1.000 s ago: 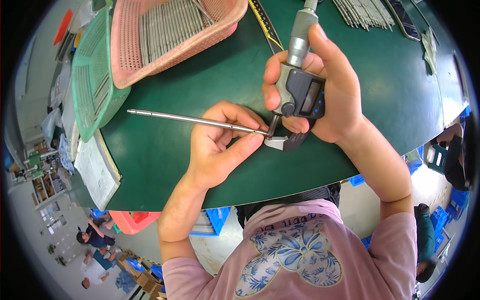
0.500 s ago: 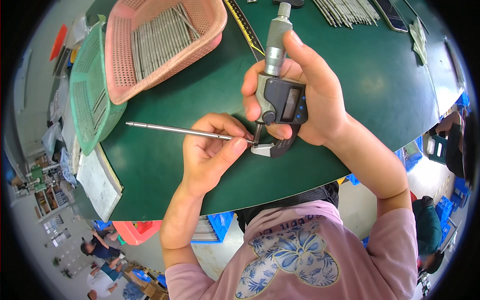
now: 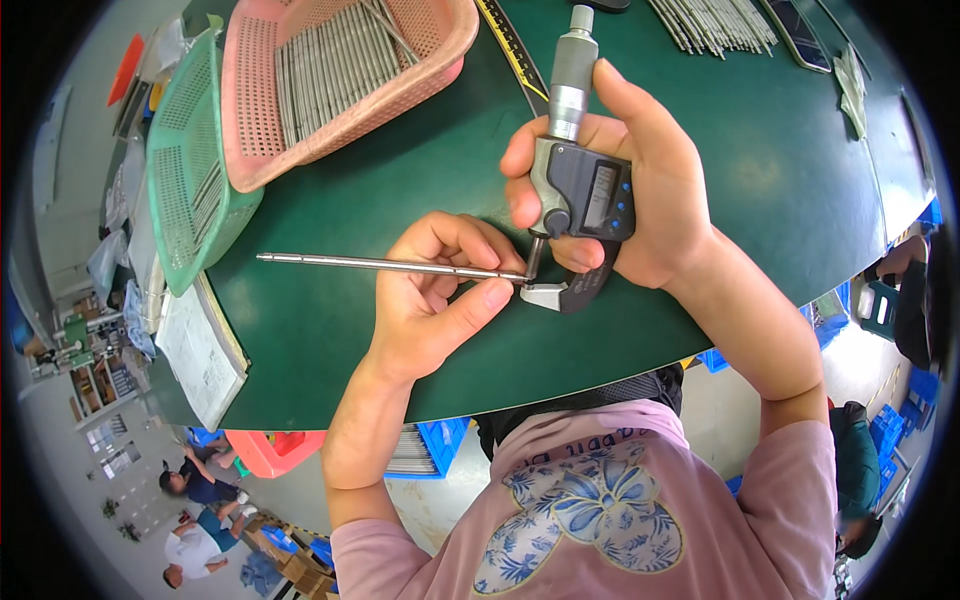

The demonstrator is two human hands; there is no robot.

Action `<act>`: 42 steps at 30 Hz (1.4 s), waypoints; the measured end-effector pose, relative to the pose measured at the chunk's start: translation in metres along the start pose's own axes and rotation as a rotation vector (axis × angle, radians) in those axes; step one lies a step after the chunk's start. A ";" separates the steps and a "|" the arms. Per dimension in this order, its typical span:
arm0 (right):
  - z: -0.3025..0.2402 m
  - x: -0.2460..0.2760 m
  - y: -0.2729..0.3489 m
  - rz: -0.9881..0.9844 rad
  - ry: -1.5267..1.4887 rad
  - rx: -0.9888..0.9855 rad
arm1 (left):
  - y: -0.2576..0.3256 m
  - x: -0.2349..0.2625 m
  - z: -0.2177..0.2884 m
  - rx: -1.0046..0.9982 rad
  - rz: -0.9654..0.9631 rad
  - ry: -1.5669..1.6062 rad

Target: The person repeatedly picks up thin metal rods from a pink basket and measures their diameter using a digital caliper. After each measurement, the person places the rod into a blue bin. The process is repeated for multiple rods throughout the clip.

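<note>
My left hand (image 3: 440,290) pinches a slim metal rod (image 3: 380,264) close to its right end; the rest of it points left over the green table. That right end sits at the gap of a digital micrometer (image 3: 583,190), between spindle and anvil, though whether both jaws touch it I cannot tell. My right hand (image 3: 650,170) is wrapped round the micrometer's black body, with the thimble pointing away from me and the small display facing up. The thumb lies alongside the thimble.
A pink basket (image 3: 250,130) full of similar rods stands at the far left, beside a green basket (image 3: 160,150) with more rods. Further rods (image 3: 712,25) lie at the back right near a phone (image 3: 797,35). A ruler (image 3: 515,45) and a clipboard-like pad (image 3: 200,350) rest on the table (image 3: 790,200).
Both hands, the rod and the micrometer sit slightly further right in view. The rod has swung closer to level. The baskets and table have shifted in view too.
</note>
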State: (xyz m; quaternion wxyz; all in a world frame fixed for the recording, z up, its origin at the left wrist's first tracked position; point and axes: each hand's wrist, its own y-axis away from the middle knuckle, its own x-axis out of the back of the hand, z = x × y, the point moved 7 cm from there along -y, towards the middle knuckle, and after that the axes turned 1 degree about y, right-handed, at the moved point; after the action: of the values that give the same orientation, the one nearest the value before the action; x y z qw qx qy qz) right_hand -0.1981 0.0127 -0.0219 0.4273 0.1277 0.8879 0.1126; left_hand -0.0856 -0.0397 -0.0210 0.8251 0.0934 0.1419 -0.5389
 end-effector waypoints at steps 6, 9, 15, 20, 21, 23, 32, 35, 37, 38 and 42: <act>-0.002 -0.001 0.002 -0.004 0.065 -0.009 | 0.000 -0.001 0.000 0.007 -0.019 -0.023; -0.002 -0.002 0.001 0.006 0.078 0.006 | 0.001 -0.002 0.001 0.020 -0.008 -0.032; -0.001 -0.003 0.002 -0.013 0.055 -0.026 | 0.000 -0.002 0.002 0.025 -0.014 -0.040; 0.000 -0.004 0.001 -0.029 0.057 -0.008 | 0.001 -0.002 0.001 0.030 0.006 -0.016; 0.000 -0.004 0.001 -0.031 0.064 -0.006 | 0.001 -0.001 0.001 0.023 0.012 -0.014; -0.001 -0.004 0.001 -0.022 0.070 -0.002 | 0.003 0.000 0.001 0.013 0.026 -0.008; -0.001 -0.002 0.001 -0.007 0.022 -0.007 | 0.000 -0.001 0.001 -0.013 -0.011 -0.009; -0.001 -0.003 0.002 -0.012 0.017 0.013 | 0.001 0.000 0.001 -0.016 -0.017 -0.006; -0.001 -0.003 0.002 -0.009 0.034 0.016 | 0.000 0.000 0.000 -0.016 -0.021 -0.010; -0.002 -0.002 0.002 -0.007 0.042 0.018 | 0.000 0.000 0.000 -0.016 -0.021 -0.016; -0.002 -0.002 0.003 0.012 0.102 -0.011 | 0.000 -0.003 0.001 0.005 -0.023 -0.037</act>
State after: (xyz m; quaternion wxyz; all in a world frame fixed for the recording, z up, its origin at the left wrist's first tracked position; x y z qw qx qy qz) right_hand -0.1984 0.0149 -0.0182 0.3814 0.1248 0.9072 0.1264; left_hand -0.0870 -0.0378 -0.0187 0.8211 0.0840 0.1262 -0.5502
